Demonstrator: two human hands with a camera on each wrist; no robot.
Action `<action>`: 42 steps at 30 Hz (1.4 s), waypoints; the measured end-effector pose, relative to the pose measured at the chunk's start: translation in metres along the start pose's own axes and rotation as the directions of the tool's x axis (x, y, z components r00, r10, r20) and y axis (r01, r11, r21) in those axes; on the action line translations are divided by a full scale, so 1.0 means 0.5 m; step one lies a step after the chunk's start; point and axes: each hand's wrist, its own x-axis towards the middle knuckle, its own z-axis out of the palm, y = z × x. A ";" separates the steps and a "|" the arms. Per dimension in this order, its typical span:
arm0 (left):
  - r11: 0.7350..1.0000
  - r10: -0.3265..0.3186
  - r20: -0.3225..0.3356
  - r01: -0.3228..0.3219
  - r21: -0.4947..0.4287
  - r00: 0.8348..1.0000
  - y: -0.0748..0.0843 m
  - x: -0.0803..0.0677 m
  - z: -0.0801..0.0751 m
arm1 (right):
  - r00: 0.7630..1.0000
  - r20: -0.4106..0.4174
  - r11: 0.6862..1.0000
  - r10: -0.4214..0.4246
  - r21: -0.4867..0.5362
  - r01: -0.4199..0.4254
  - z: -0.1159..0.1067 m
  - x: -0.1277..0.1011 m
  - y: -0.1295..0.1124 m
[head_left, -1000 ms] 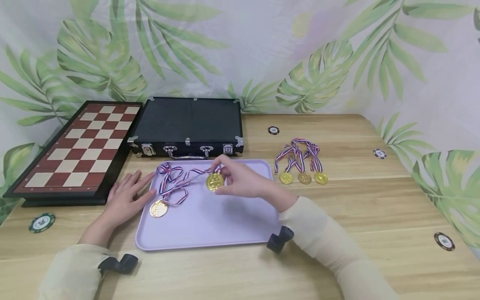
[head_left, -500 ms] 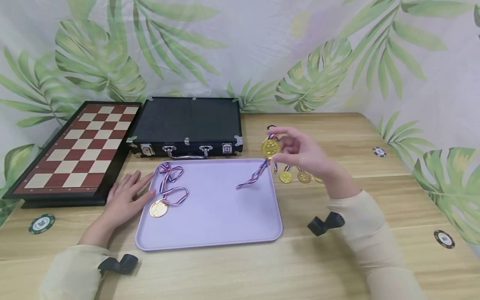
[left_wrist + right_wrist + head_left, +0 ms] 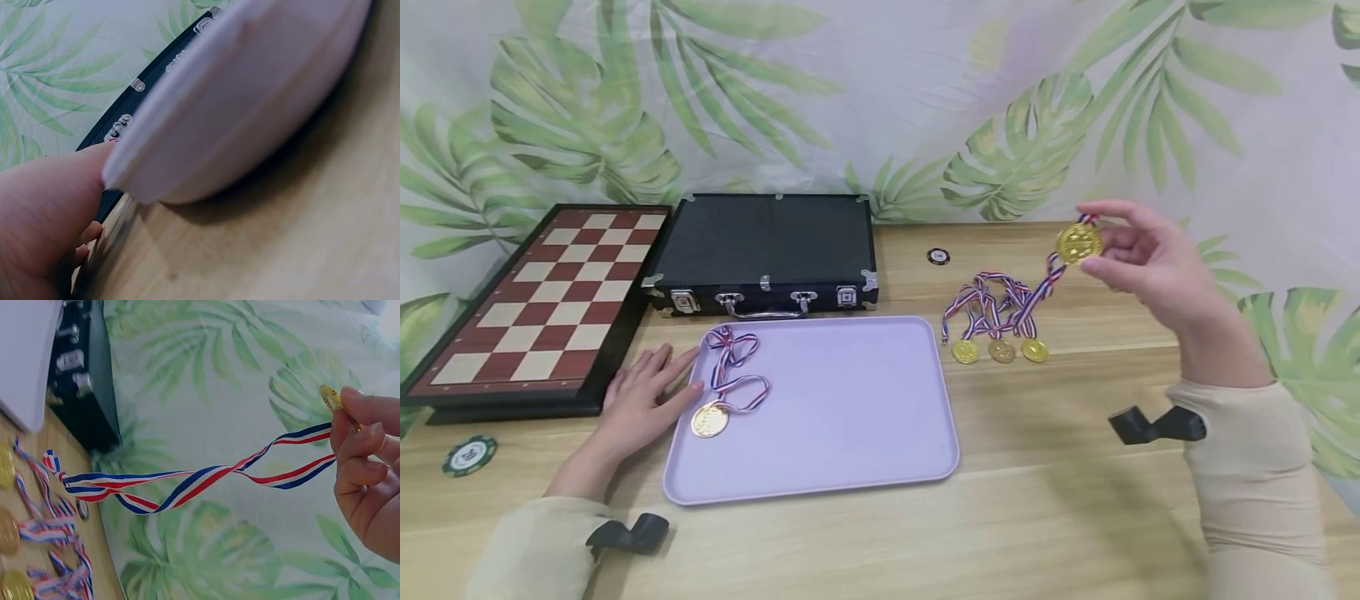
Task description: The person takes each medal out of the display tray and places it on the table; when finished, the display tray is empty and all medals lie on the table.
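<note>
My right hand (image 3: 1157, 258) pinches a gold medal (image 3: 1079, 242) above the table, to the right of three medals lying in a row. Its red, white and blue ribbon (image 3: 206, 481) trails down from the fingers, twisted, in the right wrist view. The row holds a gold medal (image 3: 965, 351), a bronze-toned medal (image 3: 1002, 351) and another gold medal (image 3: 1034, 349), ribbons tangled behind them. My left hand (image 3: 643, 400) rests with spread fingers at the left edge of the lilac tray (image 3: 842, 400). On that tray lies one gold medal (image 3: 709, 420) with its ribbon (image 3: 737, 392).
Behind the tray stands a black case (image 3: 763, 250) with metal latches. A red and cream chessboard (image 3: 542, 304) lies at the left. Poker chips are on the wooden table, one (image 3: 938, 256) at the back and one (image 3: 470, 456) at the front left.
My right hand has lifted the gold medal off the tray and carried it right, past the row of medals, its ribbon trailing. The left hand has stayed at the tray's edge.
</note>
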 end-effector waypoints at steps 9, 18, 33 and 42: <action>1.000 0.000 0.001 0.000 -0.002 1.000 -0.004 -0.001 0.002 | 0.961 -0.179 0.963 0.212 -0.131 -0.237 -0.093 0.009 0.022; 1.000 0.003 -0.004 -0.003 -0.003 1.000 0.000 -0.003 0.001 | 0.848 -0.310 0.792 0.430 -0.321 -0.519 -0.148 0.070 0.120; 1.000 0.010 -0.015 -0.010 0.002 1.000 0.000 -0.002 -0.001 | 0.821 -0.286 0.767 0.495 -0.300 -0.567 -0.144 0.018 0.250; 1.000 -0.002 -0.003 0.002 0.005 1.000 0.001 -0.001 -0.001 | 0.787 -0.180 0.736 0.590 -0.280 -0.617 -0.137 -0.061 0.285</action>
